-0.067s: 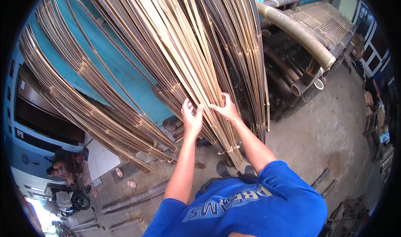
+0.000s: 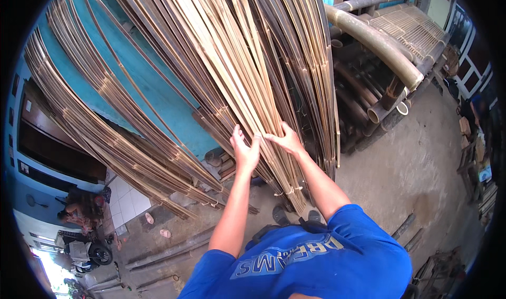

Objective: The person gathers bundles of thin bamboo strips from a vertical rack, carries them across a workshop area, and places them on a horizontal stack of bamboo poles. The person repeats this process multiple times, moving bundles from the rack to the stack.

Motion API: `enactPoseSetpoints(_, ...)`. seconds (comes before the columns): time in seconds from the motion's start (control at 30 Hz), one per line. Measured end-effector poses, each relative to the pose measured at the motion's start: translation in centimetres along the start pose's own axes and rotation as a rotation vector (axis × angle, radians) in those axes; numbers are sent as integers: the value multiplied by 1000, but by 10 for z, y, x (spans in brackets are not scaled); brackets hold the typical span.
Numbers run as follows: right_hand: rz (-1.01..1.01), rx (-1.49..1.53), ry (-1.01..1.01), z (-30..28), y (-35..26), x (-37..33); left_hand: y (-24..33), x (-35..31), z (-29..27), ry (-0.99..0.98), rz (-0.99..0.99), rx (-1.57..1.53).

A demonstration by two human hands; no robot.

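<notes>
A tall bundle of pale split bamboo strips leans in front of me, its lower end tied near my feet. My left hand is at the bundle's left side, fingers curled and thumb on the strips. Across from it, my right hand grips the right edge, its thumb lying over the front and its other fingers mostly hidden behind. The two thumbs nearly meet. Darker bamboo strips stand close on the left, and another dark bundle rises on the right.
More bamboo strip bundles lean along the turquoise wall at left. A bamboo bench with thick poles beneath stands at right. Bamboo poles lie on the floor at lower left, near pink sandals and a motorbike.
My left hand has shifted slightly right and down along the pale strips. The right hand has dipped a little, still at the bundle's edge.
</notes>
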State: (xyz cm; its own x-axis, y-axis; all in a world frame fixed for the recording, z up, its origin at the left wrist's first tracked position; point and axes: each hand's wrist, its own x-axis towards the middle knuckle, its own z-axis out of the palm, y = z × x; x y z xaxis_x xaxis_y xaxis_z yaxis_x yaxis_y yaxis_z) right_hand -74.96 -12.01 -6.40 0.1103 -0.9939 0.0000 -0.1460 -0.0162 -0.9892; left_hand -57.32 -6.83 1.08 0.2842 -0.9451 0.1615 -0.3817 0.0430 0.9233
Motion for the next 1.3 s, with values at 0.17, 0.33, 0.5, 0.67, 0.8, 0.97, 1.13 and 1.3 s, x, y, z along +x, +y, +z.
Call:
enactPoseSetpoints(0.17,-159,-49,-13,-4,1,-14,8,-13,31,99,65,59)
enactPoseSetpoints(0.33,-100,211,-155,4,-5,-32,9,-24,39,176,-20,-7)
enactPoseSetpoints(0.5,-159,258,-177,-13,16,-55,17,-58,53,168,99,-121)
enactPoseSetpoints(0.67,6,102,-363,-62,0,-96,37,-113,70,17,168,-382)
enactPoseSetpoints(0.8,-150,229,-235,-73,-15,-135,88,-134,49,-281,161,-453)
enactPoseSetpoints(0.97,-78,377,-279,-92,-4,-155,93,-156,43,-199,263,-315)
enactPoseSetpoints(1.13,-26,389,-414,-104,-23,-169,83,-165,30,-83,558,91)
enactPoseSetpoints(1.3,-98,183,-416,-102,-47,-176,115,-137,22,206,407,-358)
